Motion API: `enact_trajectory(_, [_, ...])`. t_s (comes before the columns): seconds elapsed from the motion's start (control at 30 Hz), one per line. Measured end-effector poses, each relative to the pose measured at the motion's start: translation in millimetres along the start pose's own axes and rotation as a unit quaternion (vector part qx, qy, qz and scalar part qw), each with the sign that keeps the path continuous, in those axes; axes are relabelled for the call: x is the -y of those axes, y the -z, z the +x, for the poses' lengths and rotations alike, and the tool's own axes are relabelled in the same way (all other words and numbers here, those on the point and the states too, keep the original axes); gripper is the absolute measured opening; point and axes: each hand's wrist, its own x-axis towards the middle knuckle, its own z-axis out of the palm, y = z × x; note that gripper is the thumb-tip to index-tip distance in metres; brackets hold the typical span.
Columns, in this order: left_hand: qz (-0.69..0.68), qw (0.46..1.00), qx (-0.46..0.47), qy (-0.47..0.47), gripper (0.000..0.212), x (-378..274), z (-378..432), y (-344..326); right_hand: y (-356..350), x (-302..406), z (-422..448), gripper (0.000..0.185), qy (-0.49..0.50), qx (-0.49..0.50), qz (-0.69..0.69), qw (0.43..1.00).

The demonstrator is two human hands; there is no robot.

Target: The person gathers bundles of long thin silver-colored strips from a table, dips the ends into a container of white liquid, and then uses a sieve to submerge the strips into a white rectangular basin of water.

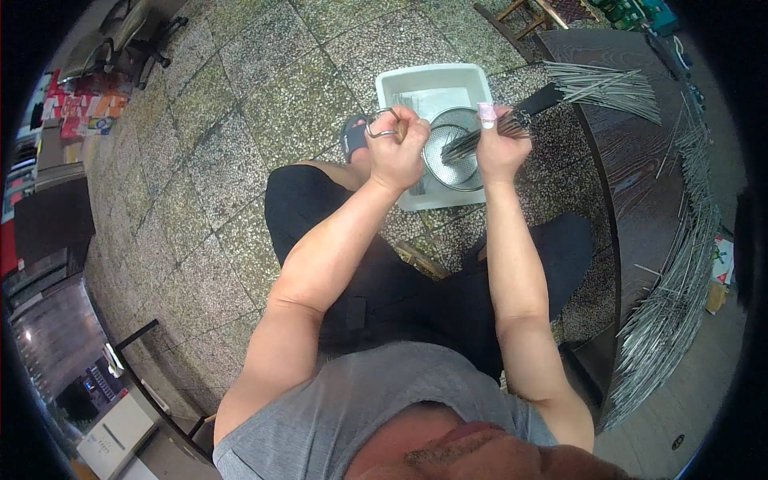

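My left hand (397, 149) is closed around the light wooden handle (401, 130) of a wire-mesh strainer, with bent metal wire sticking out by the knuckles. The strainer's round mesh bowl (457, 171) rests or hangs over a white plastic basin (435, 203); contact is unclear. In my right hand (503, 155) is a bundle of thin dark rods (465, 146), slanting down into the bowl. A pinkish wrap (486, 115) with print covers the right thumb. Pale thin sticks (414, 105) show inside the basin; whether it contains liquid, I cannot tell.
A dark wood-grain table (639, 198) stands at the right, with a fan of grey rods (606, 87) at its far end and a long heap of rods (666, 324) along its outer side. Speckled tile floor (288, 114) lies around the basin. A wheeled chair (123, 45) is far left.
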Motion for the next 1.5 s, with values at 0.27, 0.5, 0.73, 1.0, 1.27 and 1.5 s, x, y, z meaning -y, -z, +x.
enact_trajectory(0.27, [0.009,1.000,0.023,-0.004,0.011,-2,0,2,-5,-8,0,0.016,-0.024,-0.025,0.089,0.995])
enact_trajectory(0.5, [0.006,1.000,0.025,-0.013,0.011,3,1,4,-1,-10,1,0.016,-0.015,-0.029,0.000,0.999])
enact_trajectory(0.73, [0.092,0.995,-0.001,-0.023,0.014,2,9,7,6,5,6,0.020,-0.024,-0.054,0.022,0.998])
enact_trajectory(1.0, [-0.052,0.998,0.031,-0.020,0.013,-3,8,2,3,19,9,0.014,-0.025,-0.046,0.028,0.998])
enact_trajectory(1.27, [0.207,0.973,0.020,-0.104,0.012,16,12,16,1,2,7,0.013,0.013,-0.019,0.043,0.999])
enact_trajectory(1.5, [0.181,0.980,0.003,-0.082,0.012,14,8,12,2,0,7,0.012,0.014,-0.021,0.030,0.999])
